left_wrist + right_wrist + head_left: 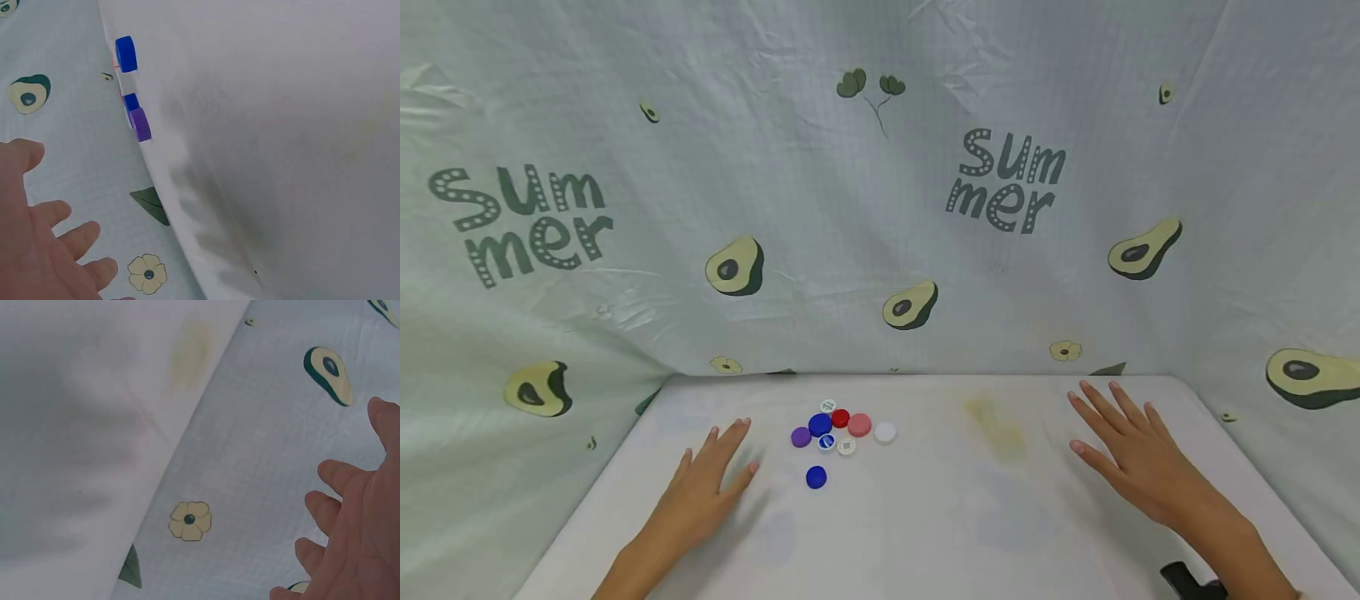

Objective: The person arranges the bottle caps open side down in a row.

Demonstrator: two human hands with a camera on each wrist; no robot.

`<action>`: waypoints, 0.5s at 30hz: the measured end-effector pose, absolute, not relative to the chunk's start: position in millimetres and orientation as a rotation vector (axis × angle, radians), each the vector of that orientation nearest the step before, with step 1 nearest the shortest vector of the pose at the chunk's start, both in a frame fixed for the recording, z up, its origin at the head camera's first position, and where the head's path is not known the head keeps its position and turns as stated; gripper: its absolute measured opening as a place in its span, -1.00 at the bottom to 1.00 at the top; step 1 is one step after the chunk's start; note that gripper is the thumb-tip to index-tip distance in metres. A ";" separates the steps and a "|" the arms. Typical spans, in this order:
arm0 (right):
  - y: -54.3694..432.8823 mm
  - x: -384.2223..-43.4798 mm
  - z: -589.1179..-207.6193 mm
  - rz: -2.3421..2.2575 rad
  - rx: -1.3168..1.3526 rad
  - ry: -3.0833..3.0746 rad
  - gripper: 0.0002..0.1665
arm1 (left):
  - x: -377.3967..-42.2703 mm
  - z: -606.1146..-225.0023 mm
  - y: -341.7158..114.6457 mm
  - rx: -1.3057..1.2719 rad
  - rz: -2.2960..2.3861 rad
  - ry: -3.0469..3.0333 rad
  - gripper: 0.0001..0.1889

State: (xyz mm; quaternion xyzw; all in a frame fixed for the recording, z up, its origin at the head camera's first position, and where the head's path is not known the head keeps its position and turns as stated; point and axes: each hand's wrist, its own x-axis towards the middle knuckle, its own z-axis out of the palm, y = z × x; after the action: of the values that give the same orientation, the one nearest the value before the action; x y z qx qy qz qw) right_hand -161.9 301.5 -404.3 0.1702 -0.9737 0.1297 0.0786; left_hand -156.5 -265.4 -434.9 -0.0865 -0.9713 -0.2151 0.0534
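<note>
Several small round caps lie in a loose cluster on the table, left of centre in the head view. Among them are a purple cap [801,437], a blue cap [820,425], a red cap [840,418], a pink cap [860,425] and a white cap [885,432]. Nearer to me, a second blue cap [816,477] lies apart. To the left of the caps, my left hand [700,492] hovers with fingers spread and holds nothing. Far off on the right side, my right hand [1138,458] is likewise spread and holds nothing.
The white table [925,525] has a yellowish stain [997,429] right of centre. Behind its far edge hangs a pale curtain [820,183] printed with avocados and lettering. A black object [1187,582] shows beside the right forearm at the bottom.
</note>
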 end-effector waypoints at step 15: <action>254.0 -177.2 -404.0 0.480 0.639 -2.950 -0.23 | -165.4 -433.7 -272.6 -0.373 -1.010 -2.872 -0.25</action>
State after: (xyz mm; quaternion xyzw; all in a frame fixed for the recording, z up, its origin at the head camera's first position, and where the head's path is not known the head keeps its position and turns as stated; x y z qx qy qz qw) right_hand -177.2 254.0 -404.0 0.2089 -0.9643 0.1568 0.0428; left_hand -165.4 -272.6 -433.7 -0.1215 -0.9357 -0.3292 0.0370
